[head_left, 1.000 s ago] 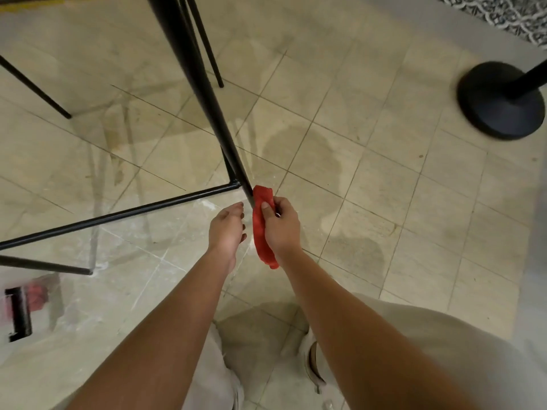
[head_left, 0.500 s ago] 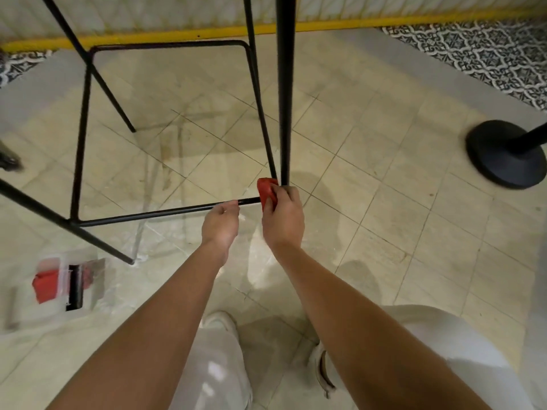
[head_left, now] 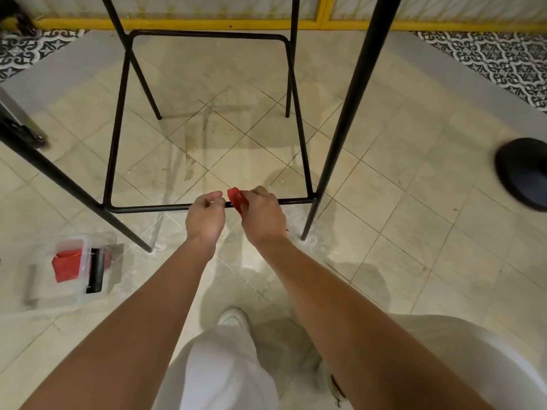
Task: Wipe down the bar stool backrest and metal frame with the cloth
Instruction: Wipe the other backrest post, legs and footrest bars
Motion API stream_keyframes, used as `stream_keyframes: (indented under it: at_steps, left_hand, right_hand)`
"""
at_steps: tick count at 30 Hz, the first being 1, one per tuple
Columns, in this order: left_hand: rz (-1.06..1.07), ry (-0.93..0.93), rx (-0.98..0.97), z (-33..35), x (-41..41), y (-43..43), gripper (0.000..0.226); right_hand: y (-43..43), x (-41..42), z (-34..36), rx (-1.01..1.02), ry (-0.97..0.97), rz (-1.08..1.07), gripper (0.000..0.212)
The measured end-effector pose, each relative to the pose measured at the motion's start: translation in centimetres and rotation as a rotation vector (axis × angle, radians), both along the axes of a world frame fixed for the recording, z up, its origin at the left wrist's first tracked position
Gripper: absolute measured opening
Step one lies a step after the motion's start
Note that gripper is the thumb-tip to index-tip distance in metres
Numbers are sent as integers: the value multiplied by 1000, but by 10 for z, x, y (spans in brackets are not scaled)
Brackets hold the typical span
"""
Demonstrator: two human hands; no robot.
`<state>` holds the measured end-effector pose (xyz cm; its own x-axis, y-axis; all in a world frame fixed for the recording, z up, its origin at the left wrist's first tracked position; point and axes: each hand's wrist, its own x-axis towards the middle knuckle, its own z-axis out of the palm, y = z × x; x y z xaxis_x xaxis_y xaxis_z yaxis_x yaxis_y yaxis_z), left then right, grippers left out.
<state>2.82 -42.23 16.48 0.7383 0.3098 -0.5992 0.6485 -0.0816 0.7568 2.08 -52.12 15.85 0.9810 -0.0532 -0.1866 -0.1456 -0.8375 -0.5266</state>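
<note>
Your right hand [head_left: 263, 217] pinches the red cloth [head_left: 236, 196] between the thumb and curled fingers. It presses the cloth against the front lower rail [head_left: 148, 208] of the stool's black metal frame [head_left: 117, 113], a little right of the rail's middle. Your left hand [head_left: 205, 216] sits just beside it on the same rail, knuckles up, with its fingers curled over the bar. A short stretch of bare rail shows between the two hands. The rail runs from the front left leg [head_left: 59, 179] to the front right leg [head_left: 340, 137], and both legs stand on the beige tiled floor [head_left: 399, 232]. A clear plastic box [head_left: 44, 291] lies on the floor near the left leg's foot, with folded red fabric [head_left: 66, 264] inside. A round black base [head_left: 524, 173] stands well apart at the right edge. Your white trousers [head_left: 222, 374] and one pale shoe [head_left: 233, 318] show below your forearms.
</note>
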Motion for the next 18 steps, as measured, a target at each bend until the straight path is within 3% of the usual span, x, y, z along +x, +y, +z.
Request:
stream_keyframes:
  at_steps: [8,18]
  left_hand:
    - [-5,-42,-22,-2,-3,5,27]
    - [-8,-35,-17,-4,-4,19,19]
  right_hand:
    - [-1,-6,2,-64,-19,-70,27]
    - [18,4,5,-60,40,117,32]
